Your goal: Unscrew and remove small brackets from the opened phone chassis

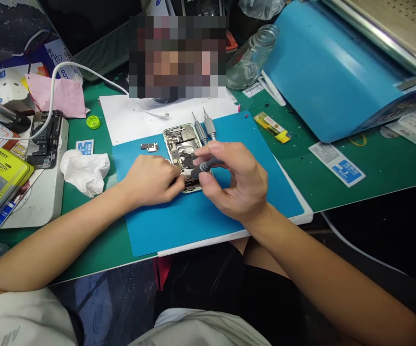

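An opened phone (pixel 183 144) lies on the blue mat (pixel 150 230), its inner parts and battery area exposed. My left hand (pixel 152 180) rests at its lower left edge, fingers curled, the thumb and index finger closed against the phone. Over the lower right of the phone, my right hand (pixel 242 180) is closed on a grey screwdriver (pixel 204 166), held at a slant; its tip is hard to make out. Two more grey screwdrivers (pixel 209 126) lie beside the phone's upper right. A small metal phone part (pixel 149 147) sits on the mat to the left.
Left of the mat are a crumpled tissue (pixel 87 172), a green cap (pixel 93 122), another phone body (pixel 44 139) and a yellow battery box (pixel 2 180). A white cable (pixel 55 72) arches above. A glass jar (pixel 253 57) and a blue machine (pixel 316 72) stand at the back right.
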`<state>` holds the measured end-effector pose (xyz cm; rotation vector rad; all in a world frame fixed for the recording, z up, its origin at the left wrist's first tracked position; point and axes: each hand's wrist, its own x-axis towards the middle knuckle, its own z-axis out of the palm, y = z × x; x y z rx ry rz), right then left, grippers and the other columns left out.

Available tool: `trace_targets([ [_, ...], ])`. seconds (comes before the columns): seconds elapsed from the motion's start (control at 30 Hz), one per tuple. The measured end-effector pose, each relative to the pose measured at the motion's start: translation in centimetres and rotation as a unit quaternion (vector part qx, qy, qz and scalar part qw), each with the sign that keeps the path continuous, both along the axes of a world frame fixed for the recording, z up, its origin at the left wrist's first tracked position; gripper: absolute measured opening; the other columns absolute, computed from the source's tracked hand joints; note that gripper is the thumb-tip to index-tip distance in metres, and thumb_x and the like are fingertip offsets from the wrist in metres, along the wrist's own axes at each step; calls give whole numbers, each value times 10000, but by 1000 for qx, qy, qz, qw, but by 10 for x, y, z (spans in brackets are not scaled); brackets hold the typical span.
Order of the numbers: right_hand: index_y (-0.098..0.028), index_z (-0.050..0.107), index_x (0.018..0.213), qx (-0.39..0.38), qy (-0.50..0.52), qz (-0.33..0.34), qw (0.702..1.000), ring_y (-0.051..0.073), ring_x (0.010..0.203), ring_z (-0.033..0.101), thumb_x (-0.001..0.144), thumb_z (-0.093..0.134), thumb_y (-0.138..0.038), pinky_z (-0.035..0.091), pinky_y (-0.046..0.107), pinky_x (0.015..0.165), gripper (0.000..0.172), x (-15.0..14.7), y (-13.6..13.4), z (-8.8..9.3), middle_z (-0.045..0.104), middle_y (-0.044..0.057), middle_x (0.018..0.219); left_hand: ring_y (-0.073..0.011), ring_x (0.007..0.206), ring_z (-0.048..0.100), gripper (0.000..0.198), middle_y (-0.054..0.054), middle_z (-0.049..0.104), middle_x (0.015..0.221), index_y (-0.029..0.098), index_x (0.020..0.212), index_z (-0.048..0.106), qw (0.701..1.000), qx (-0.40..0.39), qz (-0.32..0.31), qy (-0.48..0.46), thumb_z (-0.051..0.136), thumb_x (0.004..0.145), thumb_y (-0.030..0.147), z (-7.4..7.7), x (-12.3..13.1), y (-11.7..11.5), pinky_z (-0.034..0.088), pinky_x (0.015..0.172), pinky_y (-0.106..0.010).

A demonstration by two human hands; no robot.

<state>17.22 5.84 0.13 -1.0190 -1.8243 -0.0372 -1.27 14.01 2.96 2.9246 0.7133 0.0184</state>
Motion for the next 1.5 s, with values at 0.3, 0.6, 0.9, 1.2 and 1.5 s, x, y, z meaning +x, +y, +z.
trace_targets([
  [0.3, -302, 403, 1533, 16, 16, 17, 1000, 250, 1031, 727, 880, 644, -102, 691, 433, 816, 724, -2, 2, -1, 692, 83, 1245, -207, 587, 607, 415, -89, 693, 667, 174, 674, 670, 1000, -14, 6, 8, 411, 947, 350, 2, 1, -1, 136, 530, -344],
  [0.6, -328, 389, 1531, -2, 9, 6, 1000, 229, 1038, 709, 904, 603, -97, 683, 366, 756, 702, 0, 1, 1, 688, 103, 1222, -202, 584, 604, 425, -92, 685, 655, 166, 658, 666, 1000, -16, 6, 6, 411, 945, 347, 2, 1, -1, 123, 532, -338],
  [0.9, -288, 430, 1516, 30, 15, -2, 999, 225, 965, 706, 899, 575, -132, 682, 351, 661, 652, 0, 6, -5, 701, 105, 1201, -189, 549, 563, 415, -83, 670, 626, 173, 644, 656, 1000, -13, 5, -6, 416, 932, 350, 0, 1, 0, 123, 530, -339],
  [1.2, -285, 451, 1526, 27, 47, -2, 999, 215, 947, 690, 861, 571, -78, 663, 340, 649, 707, -1, 5, -2, 708, 83, 1163, -191, 551, 564, 432, -84, 667, 624, 172, 642, 663, 1000, -11, 7, -1, 410, 938, 359, 0, 1, 0, 119, 526, -339],
  [1.5, -325, 419, 1518, 25, 10, -40, 999, 208, 891, 708, 916, 531, -142, 655, 324, 597, 639, -1, 3, -3, 707, 67, 1100, -199, 562, 587, 424, -84, 673, 630, 172, 648, 671, 1000, -4, 7, -5, 419, 938, 351, 0, 1, 0, 117, 528, -340],
])
